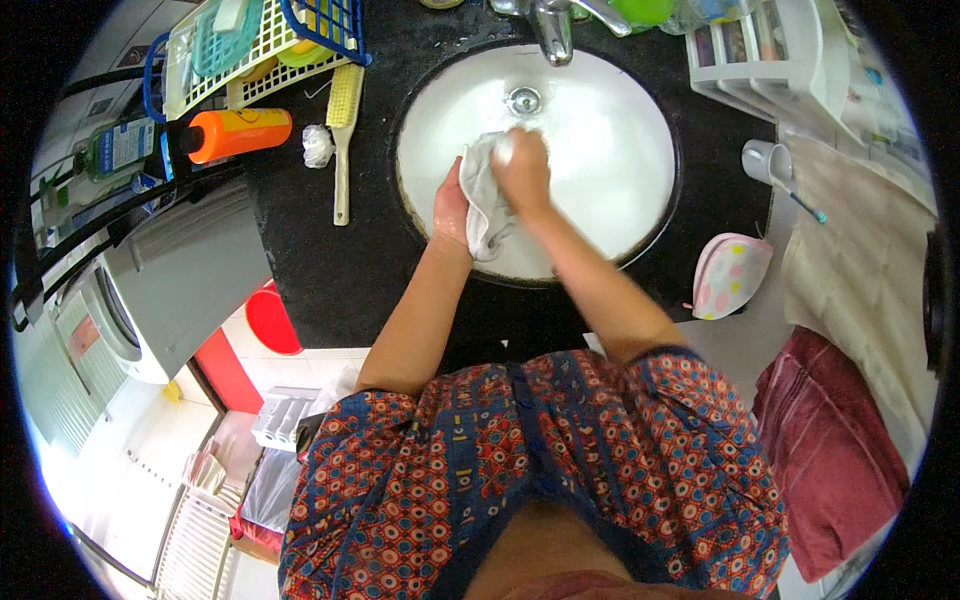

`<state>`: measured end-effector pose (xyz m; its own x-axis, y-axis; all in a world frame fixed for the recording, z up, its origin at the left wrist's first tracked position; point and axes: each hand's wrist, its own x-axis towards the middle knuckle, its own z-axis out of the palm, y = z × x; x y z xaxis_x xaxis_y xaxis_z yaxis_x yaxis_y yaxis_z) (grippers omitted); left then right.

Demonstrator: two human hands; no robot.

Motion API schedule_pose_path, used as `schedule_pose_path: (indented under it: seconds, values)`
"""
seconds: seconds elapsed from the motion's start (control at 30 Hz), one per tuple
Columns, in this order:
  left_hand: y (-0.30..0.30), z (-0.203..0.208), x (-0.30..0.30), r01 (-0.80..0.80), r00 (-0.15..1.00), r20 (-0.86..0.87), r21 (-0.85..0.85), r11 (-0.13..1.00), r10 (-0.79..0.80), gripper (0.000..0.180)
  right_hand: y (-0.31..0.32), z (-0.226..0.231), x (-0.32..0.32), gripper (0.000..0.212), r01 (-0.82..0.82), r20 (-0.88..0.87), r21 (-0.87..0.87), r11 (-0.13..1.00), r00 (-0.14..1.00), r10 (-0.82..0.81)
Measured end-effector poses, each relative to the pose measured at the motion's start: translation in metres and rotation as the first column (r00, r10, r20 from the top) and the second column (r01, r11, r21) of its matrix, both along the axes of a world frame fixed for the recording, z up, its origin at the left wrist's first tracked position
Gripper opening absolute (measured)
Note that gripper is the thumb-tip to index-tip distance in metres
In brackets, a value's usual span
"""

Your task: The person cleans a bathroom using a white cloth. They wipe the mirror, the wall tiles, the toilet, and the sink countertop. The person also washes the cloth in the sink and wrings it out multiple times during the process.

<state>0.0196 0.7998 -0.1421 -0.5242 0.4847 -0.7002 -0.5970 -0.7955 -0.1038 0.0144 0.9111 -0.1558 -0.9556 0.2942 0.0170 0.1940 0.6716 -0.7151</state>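
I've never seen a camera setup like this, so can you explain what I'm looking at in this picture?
There's no machine here: you're seeing a person's own bare hands. A wide fisheye camera on their head looks down, bending straight edges toward the rim. Left of the picture is the person's left. The left hand holds a pale cloth over a white sink with a metal faucet. The right hand is against the cloth, too blurred to make out its grip. On the dark counter, a yellow-bristled brush lies left of the sink, near an orange bottle. A spotted pouch and a white mug are on the right.
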Motion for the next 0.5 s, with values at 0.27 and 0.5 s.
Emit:
schedule_pose_path:
  seconds: [0.27,0.5]
  values:
    - [0.005,-0.007,0.022,-0.106,0.991,-0.078,0.074,0.992,0.112,0.053,-0.006,0.002,-0.021,0.024,-0.174,-0.011,0.091,0.981,0.984,0.175]
    - [-0.003,-0.021,0.033,-0.075,0.892,-0.446,0.016,0.997,0.074,0.052,-0.044,0.031,0.032,0.024,-0.189,-0.108,-0.057,0.98,0.977,0.182]
